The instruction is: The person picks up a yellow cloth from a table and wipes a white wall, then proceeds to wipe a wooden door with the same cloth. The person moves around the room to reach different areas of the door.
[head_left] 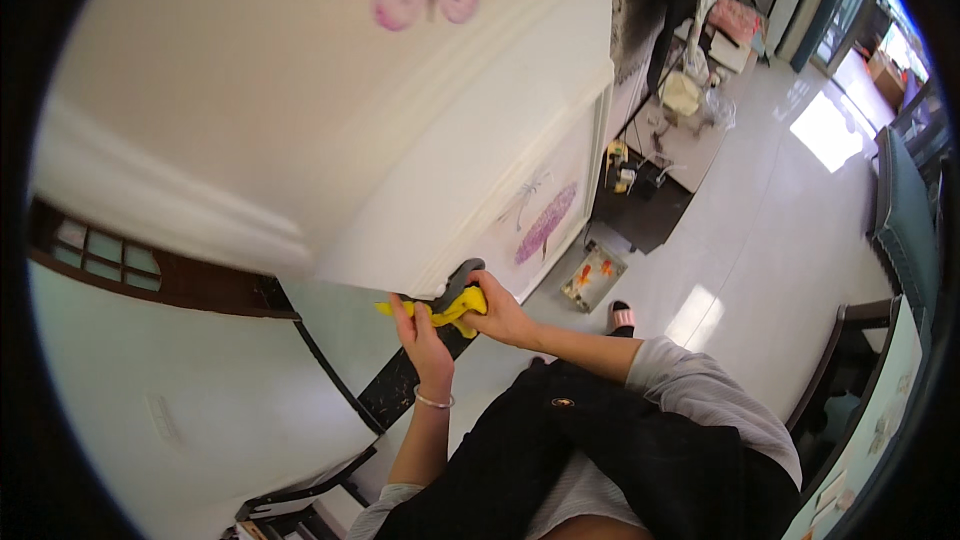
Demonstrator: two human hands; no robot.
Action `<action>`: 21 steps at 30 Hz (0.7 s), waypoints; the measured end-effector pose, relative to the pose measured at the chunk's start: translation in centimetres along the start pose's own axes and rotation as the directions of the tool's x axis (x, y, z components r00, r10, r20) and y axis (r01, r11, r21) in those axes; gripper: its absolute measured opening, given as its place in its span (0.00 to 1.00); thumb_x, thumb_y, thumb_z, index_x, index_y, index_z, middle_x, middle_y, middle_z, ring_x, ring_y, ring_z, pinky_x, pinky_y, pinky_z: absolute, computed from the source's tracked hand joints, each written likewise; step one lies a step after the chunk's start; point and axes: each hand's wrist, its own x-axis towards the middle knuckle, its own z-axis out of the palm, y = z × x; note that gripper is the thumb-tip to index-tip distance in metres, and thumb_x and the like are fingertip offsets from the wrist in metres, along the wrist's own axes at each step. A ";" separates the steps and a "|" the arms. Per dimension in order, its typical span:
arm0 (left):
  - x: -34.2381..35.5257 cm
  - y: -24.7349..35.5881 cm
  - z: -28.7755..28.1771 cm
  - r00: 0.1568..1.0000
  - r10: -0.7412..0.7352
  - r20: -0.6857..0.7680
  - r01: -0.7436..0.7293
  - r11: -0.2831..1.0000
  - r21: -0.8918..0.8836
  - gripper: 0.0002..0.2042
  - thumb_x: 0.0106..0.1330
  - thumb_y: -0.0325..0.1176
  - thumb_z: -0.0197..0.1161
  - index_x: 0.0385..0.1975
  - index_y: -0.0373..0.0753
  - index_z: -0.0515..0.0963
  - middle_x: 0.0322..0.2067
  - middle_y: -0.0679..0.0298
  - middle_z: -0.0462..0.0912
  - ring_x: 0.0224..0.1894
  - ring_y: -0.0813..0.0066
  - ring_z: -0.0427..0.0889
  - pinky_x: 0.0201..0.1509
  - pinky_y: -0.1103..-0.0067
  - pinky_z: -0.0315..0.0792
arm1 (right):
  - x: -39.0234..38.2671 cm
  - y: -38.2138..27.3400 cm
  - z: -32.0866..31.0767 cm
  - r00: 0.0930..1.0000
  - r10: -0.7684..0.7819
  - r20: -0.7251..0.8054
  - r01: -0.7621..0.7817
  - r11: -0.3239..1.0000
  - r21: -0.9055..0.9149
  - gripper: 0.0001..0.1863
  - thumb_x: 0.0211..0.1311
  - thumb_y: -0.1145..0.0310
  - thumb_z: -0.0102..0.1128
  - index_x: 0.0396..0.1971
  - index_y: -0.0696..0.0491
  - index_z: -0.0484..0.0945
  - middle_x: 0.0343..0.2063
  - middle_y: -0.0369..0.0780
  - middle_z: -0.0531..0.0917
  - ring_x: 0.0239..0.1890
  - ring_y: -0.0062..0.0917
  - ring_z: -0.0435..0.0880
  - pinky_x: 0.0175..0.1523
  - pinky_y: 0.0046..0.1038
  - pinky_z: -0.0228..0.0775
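The right hand (505, 315) has its fingers and thumb closed on a bunched yellow cloth (470, 302). The left hand (428, 350) has its fingers slightly apart, touching the cloth's other end; whether they pinch it I cannot tell. Just beyond the fingertips, a dark grey piece (462, 280) lies against the lower edge of a white wall (430, 190). Right of the fingers are a fish tank (595, 278) and pale floor (740, 240); farther up stands a cluttered cabinet (655, 210).

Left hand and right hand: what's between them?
The head view shows yellow cloth, with grey material against it, between the left hand and right hand.
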 end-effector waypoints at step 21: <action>6.4 2.9 -0.3 0.682 0.692 0.239 -0.728 0.607 0.319 0.37 0.71 0.34 0.56 0.70 0.21 0.43 0.64 0.33 0.59 0.67 0.41 0.64 0.71 0.62 0.57 | 3.7 -8.3 2.9 0.786 -0.615 -0.066 0.495 0.690 -0.528 0.27 0.48 0.73 0.68 0.51 0.55 0.72 0.43 0.50 0.71 0.48 0.50 0.72 0.52 0.43 0.68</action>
